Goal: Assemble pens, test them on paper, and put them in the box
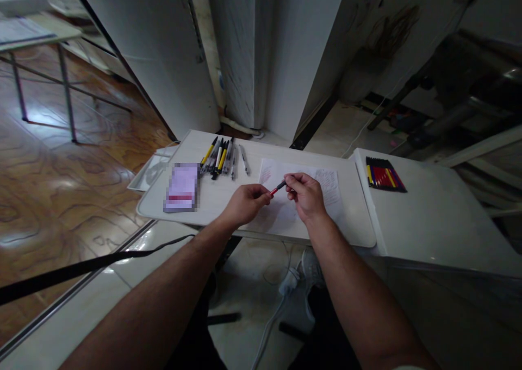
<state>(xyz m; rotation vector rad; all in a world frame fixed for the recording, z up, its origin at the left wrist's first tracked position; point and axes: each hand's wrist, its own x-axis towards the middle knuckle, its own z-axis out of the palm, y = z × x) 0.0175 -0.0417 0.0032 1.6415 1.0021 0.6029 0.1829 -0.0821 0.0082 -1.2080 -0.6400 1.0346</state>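
Note:
A red and black pen is held between my two hands above a sheet of paper with handwriting on it. My left hand pinches its red end. Around the black end, the fingers of my right hand are closed. To the left of the paper lies a loose group of pens, some yellow, white, black and clear. A single clear pen rests a little apart from them, nearer the paper.
A blurred-out purple and white item sits on the left of the white table. On the adjoining white surface at right is a pack of coloured pens. A white power strip lies on the floor below.

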